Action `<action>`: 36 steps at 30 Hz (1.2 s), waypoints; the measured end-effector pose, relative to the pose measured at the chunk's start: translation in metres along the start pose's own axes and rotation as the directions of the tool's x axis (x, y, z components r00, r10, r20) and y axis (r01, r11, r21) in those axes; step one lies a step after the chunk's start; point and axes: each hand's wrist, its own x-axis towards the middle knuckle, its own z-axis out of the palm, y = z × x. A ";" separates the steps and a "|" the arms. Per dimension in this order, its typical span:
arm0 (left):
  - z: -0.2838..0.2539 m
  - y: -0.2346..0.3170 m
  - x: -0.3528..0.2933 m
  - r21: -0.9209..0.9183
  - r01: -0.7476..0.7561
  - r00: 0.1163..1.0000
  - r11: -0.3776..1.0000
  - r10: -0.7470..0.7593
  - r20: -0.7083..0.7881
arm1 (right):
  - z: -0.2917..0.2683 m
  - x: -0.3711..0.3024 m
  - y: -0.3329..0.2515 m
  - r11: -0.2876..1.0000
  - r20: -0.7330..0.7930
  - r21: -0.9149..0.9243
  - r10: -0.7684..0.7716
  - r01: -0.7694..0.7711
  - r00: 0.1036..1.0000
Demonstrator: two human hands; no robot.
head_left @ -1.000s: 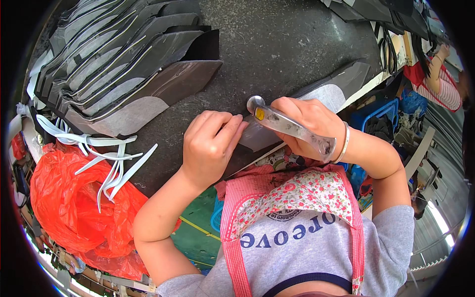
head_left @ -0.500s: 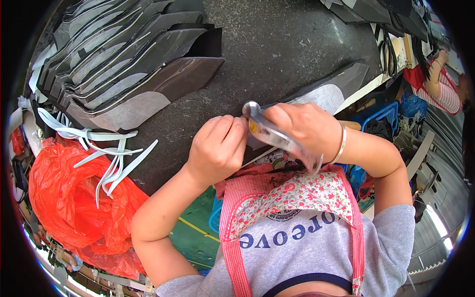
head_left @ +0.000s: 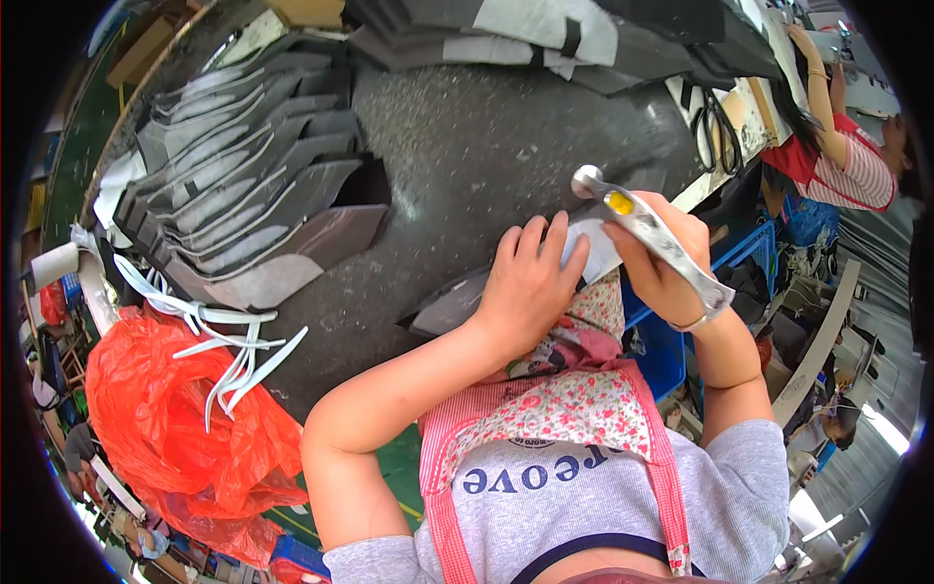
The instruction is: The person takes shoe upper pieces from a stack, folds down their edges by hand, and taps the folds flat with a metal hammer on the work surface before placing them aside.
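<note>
My right hand (head_left: pixel 678 219) is closed round a shiny metal hammer (head_left: pixel 664 243). The hammer's round head points toward the far left, a yellow spot shows near the head, and its notched handle end juts past my wrist. My left hand (head_left: pixel 528 282) lies with fingers spread on a dark flat piece (head_left: pixel 452 307) with a light grey patch, at the near edge of the table. The two hands are apart. My left palm and part of the piece beneath are hidden.
A fanned stack of dark, grey-patched pieces (head_left: pixel 258 268) lies on the black worktable (head_left: pixel 457 146). More lie along the far edge. White straps (head_left: pixel 248 341) hang over a red plastic bag (head_left: pixel 185 428) at left. Black-handled scissors (head_left: pixel 717 131) and a co-worker (head_left: pixel 842 161) are at right.
My left hand has gone from a pinch to spread fingers on the piece. My right hand has moved right with the hammer, away from the left hand. The view has shifted.
</note>
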 end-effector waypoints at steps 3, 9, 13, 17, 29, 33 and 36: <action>-0.011 -0.005 0.021 -0.351 0.080 0.996 0.933 -0.085 0.004 | -0.024 -0.012 0.002 0.966 -0.134 -0.071 0.238 -0.249 0.962; -0.087 -0.036 0.129 0.357 -0.194 0.713 0.914 0.381 -0.588 | -0.048 -0.041 0.026 0.804 -0.540 0.457 0.591 -0.381 0.600; -0.057 -0.087 0.179 0.561 -0.099 0.727 0.822 0.444 -0.523 | -0.041 -0.043 0.034 0.823 -0.542 0.479 0.551 -0.305 0.634; -0.053 -0.075 0.160 0.420 -0.007 0.810 0.907 0.252 -0.530 | -0.029 -0.044 0.039 0.867 -0.447 0.342 0.490 -0.363 0.749; -0.154 -0.100 -0.094 0.541 0.572 0.818 0.616 -0.475 -0.325 | 0.059 0.087 -0.026 0.973 -0.060 0.140 -0.178 0.185 0.982; -0.159 -0.100 -0.080 0.370 0.462 0.861 0.806 -0.309 -0.404 | 0.105 0.129 -0.053 0.929 -0.093 0.148 -0.328 0.339 0.940; -0.151 -0.083 -0.064 0.296 0.350 0.909 0.889 -0.246 -0.337 | 0.098 0.138 -0.053 0.961 -0.144 0.051 -0.262 0.271 0.954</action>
